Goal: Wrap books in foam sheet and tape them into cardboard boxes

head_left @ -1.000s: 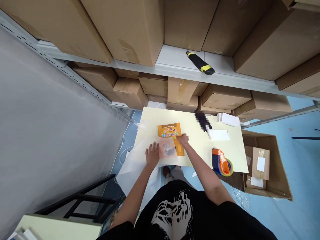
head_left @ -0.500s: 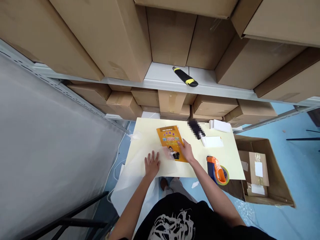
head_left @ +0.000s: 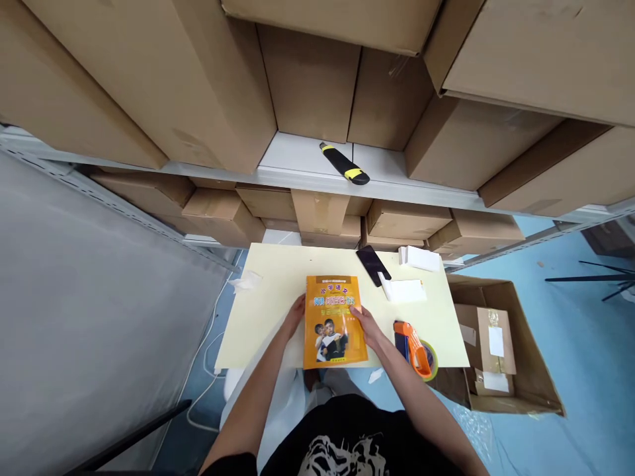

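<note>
An orange book (head_left: 333,321) with two children pictured on its cover lies at the near edge of a pale yellow table (head_left: 268,311). My left hand (head_left: 296,316) grips the book's left edge, with its fingers partly hidden behind the cover. My right hand (head_left: 366,322) holds the right edge, fingers resting on the cover. The book is in both hands.
On the table lie a black phone (head_left: 373,265), white slips (head_left: 404,290), a white stack (head_left: 421,258) and an orange tape dispenser (head_left: 415,342). A yellow-black utility knife (head_left: 344,164) rests on the shelf among cardboard boxes. An open cardboard box (head_left: 501,344) stands on the floor at right.
The book has moved toward me to the table's near edge and been squared up. My left hand moved from the flat clear bag to the book's left edge. The clear bag is gone from the cover.
</note>
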Demonstrator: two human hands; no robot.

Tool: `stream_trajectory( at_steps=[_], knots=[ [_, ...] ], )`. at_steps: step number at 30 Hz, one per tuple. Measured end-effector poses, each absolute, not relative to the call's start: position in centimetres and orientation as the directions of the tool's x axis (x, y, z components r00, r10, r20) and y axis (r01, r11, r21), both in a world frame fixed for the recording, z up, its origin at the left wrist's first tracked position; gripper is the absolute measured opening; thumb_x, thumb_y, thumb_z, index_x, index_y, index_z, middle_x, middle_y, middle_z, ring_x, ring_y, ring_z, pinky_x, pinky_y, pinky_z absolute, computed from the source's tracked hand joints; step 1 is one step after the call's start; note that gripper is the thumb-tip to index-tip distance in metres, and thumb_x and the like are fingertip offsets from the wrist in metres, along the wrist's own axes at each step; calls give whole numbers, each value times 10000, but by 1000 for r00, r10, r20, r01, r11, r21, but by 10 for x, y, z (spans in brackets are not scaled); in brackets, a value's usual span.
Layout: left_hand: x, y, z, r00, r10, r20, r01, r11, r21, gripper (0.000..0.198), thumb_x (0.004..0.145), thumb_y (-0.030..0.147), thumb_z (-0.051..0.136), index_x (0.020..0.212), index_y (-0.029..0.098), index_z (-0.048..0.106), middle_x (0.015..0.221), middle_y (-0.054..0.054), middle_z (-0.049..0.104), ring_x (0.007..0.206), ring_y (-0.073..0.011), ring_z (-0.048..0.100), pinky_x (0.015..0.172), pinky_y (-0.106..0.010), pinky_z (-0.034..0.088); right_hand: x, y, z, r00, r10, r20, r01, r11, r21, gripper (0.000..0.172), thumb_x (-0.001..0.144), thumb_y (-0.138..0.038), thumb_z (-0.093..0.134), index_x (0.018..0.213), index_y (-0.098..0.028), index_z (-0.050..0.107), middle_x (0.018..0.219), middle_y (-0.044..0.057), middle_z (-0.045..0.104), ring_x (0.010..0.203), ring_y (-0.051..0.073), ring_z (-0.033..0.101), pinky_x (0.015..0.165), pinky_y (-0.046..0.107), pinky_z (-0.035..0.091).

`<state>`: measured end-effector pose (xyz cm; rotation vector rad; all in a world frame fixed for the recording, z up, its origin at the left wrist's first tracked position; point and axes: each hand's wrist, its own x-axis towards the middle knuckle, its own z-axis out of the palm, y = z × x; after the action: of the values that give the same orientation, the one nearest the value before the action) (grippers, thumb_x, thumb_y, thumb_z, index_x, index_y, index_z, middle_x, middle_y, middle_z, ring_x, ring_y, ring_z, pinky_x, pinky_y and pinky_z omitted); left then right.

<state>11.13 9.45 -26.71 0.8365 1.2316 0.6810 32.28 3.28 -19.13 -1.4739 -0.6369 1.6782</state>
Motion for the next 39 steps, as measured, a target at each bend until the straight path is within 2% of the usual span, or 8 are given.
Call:
stream_trajectory(
  at_steps=[4,8,15,21,27,31,34,39],
  knots=[
    [98,93,-278,145,846,-514,60,511,858,548,744,489,541,1152,124,572,1039,-145,689,899,-269,665,794,-412,522,315,38,-224,2,801,-599,-58,-598,-800,544,709,-628,598,1017,-181,574,1028,105,704,904,277,683,729,384,551],
    [103,90,-282,42,885,-464,166,452,876,535,825,452,416,1225,111,517,1150,-175,636,1051,-272,619,884,-417,499,325,38,-238,72,777,-626,257,-621,-741,355,794,-468,572,999,-178,571,961,108,704,890,273,670,725,382,527],
    [122,45,-259,-92,971,-222,452,240,859,551,797,237,479,1330,110,424,1503,-152,273,1418,-300,149,1158,-507,135,351,75,-228,237,881,-409,711,-444,-545,305,852,-225,469,1132,-121,529,1263,202,529,1229,301,415,980,406,355],
    [118,-14,-247,-128,983,-134,605,185,775,432,798,189,448,1220,125,521,1422,-161,412,1381,-306,259,1143,-540,175,375,148,-223,255,939,-232,857,-331,-395,369,819,-92,406,1169,-2,480,1181,270,546,1195,336,379,1001,455,264],
    [48,-23,-249,-317,896,-311,529,439,726,364,834,250,399,1155,149,540,1275,-167,541,1259,-307,441,1066,-542,309,353,168,-213,14,988,-156,899,-81,-431,444,855,-129,365,1282,-14,412,1259,235,508,1225,315,365,1002,465,290],
    [9,-6,-255,-227,803,-550,371,594,714,290,829,335,409,956,164,605,959,-120,667,724,-211,659,710,-402,534,312,107,-218,-195,969,-154,866,97,-491,511,868,-306,434,1341,-118,395,1391,160,412,1270,292,348,1040,457,301],
    [0,7,-256,-87,739,-668,277,662,697,239,750,357,532,846,161,629,752,-63,668,566,-171,604,580,-319,508,296,47,-233,-121,968,-221,892,8,-452,652,829,-381,502,1386,-112,298,1448,187,299,1306,342,293,1033,487,304],
    [7,13,-244,172,646,-744,143,731,667,226,661,380,655,789,196,682,780,-45,700,821,-224,636,701,-293,500,307,7,-255,100,943,-317,916,-212,-341,736,789,-348,562,1379,-74,217,1368,258,339,1237,389,353,967,485,360]
  ],
)
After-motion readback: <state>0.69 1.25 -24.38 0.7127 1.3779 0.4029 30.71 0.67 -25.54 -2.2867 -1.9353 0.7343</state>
